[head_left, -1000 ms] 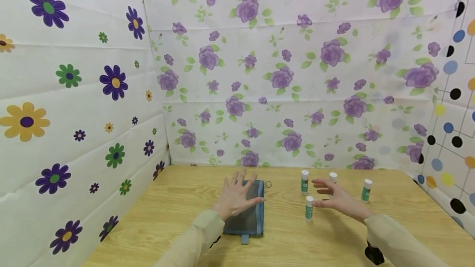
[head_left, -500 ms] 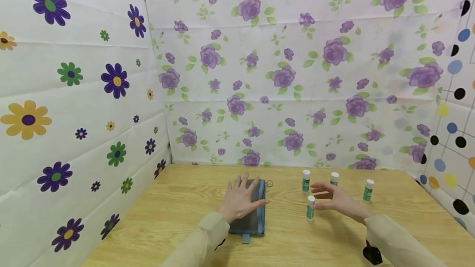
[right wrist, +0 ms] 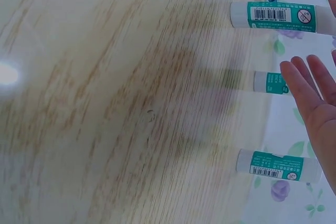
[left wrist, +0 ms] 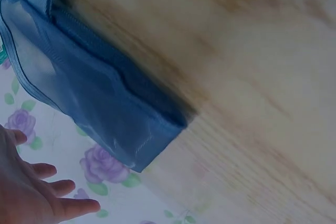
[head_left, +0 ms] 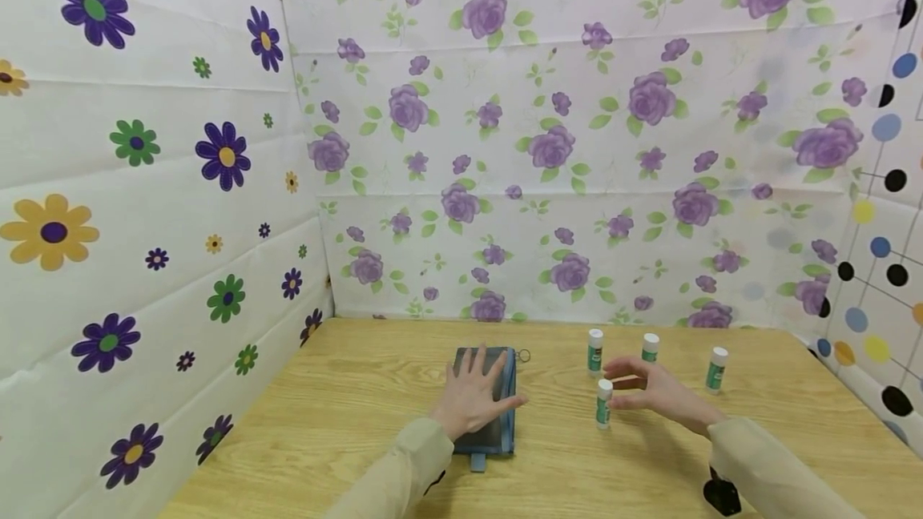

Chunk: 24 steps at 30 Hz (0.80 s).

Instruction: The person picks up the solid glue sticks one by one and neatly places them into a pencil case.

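A blue zippered mesh pouch (head_left: 492, 440) lies on the table. My left hand (head_left: 472, 400) is over it with fingers spread; in the left wrist view the hand (left wrist: 29, 195) appears apart from the pouch (left wrist: 105, 93). Several glue sticks with white caps and green labels stand upright to the right. My right hand (head_left: 659, 397), fingers loosely bent, is just beside the front glue stick (head_left: 603, 411). In the right wrist view, a gap shows between the fingers (right wrist: 310, 80) and the nearest glue stick (right wrist: 278, 17); part of the thumb is cut off.
Behind the right hand stand a left glue stick (head_left: 594, 355) and a partly hidden middle one (head_left: 650, 348). Another glue stick (head_left: 715, 372) is farther right. A metal ring (head_left: 524, 356) sticks out from the pouch. Patterned cloth walls enclose the wooden table (head_left: 346, 391).
My left hand has shifted slightly right and toward me over the pouch, uncovering more of its far edge. The right hand stays nearly still beside the front glue stick.
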{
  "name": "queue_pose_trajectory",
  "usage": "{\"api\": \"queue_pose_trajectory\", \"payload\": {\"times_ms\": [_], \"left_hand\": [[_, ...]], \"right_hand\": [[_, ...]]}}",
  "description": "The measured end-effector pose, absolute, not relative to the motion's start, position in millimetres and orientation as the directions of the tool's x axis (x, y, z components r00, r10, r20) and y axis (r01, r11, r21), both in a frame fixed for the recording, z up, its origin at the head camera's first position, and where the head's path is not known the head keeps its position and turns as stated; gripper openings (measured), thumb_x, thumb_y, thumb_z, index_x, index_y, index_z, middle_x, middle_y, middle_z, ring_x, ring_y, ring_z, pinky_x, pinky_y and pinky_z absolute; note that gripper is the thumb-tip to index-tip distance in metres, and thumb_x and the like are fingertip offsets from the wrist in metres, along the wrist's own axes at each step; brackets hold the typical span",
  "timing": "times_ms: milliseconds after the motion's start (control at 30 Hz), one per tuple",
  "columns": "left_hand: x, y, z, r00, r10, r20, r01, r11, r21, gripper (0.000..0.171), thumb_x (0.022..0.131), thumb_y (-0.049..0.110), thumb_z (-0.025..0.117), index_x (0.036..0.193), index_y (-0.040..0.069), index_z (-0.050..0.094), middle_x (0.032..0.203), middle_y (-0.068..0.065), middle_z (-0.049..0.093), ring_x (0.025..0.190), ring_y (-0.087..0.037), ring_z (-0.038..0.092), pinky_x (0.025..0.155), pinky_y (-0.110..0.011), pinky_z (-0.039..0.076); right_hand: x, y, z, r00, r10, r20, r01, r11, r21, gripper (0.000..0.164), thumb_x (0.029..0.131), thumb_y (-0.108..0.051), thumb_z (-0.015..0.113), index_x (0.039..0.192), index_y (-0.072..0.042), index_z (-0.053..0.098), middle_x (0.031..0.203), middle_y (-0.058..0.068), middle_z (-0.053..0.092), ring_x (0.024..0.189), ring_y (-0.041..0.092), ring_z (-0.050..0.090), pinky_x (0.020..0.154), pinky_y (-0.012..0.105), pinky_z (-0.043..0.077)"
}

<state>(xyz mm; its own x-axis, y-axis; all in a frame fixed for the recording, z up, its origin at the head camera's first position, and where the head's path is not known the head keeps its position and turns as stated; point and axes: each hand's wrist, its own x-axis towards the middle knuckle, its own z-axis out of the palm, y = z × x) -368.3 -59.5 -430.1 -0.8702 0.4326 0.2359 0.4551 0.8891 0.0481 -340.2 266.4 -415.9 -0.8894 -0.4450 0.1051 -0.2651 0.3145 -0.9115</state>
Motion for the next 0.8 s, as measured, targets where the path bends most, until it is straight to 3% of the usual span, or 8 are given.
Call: {"api": "queue_pose_trajectory", "payload": {"times_ms": [267,800], "left_hand": [[-370,-55,-437,-0.873,0.425,0.238,0.442,0.897,0.022,0.084,0.078,0.075,0.026,0.145,0.026,0.018,0.146,-0.016,0.014,0.126,-0.042,0.019,0.087,-0.065,0.022],[-368,-52,-441,-0.906,0.379,0.187,0.402,0.910,0.104,0.080,0.081,0.071,0.034,0.144,0.022,0.025,0.144,-0.018,0.017,0.126,-0.043,0.019,0.087,-0.066,0.022]], "right_hand": [[-342,268,-419,-0.888,-0.447,0.112,-0.280,0.331,-0.901,0.058,0.082,-0.017,0.067,0.126,0.007,0.039,0.123,0.023,0.041,0.109,0.038,0.044,0.080,0.039,0.044],[-345,265,-424,-0.895,-0.435,0.102,-0.265,0.333,-0.905,0.054,0.079,-0.017,0.070,0.122,0.005,0.044,0.117,0.017,0.047,0.104,0.033,0.049,0.078,0.037,0.045]]}}
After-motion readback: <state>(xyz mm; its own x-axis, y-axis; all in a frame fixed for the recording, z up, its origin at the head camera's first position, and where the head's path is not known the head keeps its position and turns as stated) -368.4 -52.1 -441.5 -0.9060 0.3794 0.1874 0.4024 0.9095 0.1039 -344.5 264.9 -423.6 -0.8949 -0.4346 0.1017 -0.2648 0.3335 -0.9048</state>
